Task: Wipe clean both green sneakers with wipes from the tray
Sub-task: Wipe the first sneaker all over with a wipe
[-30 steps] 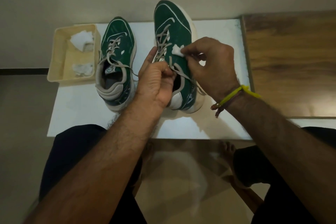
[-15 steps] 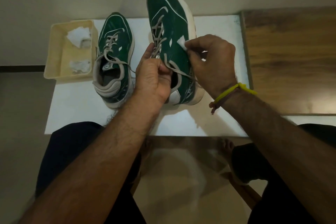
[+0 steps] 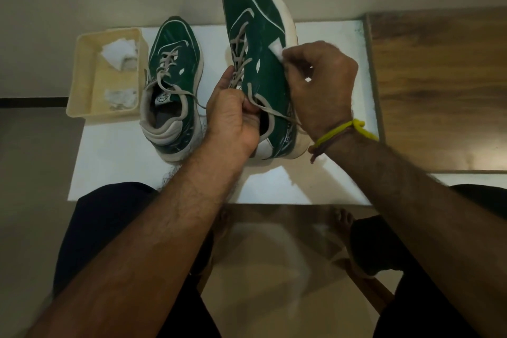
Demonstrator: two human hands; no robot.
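Head view, left to right: a cream plastic tray (image 3: 82, 85) with crumpled white wipes (image 3: 119, 53) is set at the left of the white bench (image 3: 115, 162), and just beside it a green lace-up sneaker (image 3: 171, 85) is rested flat. A second green sneaker (image 3: 260, 44) is raised toe-up, its tongue and laces clenched by the left hand (image 3: 233, 118). A small white wipe (image 3: 276, 50) is pinched by the right hand (image 3: 318, 85) against the sneaker's side. The loose laces could be dragged under the wipe. Grasped only at the tongue, the sneaker could be twisted or dropped under hard rubbing.
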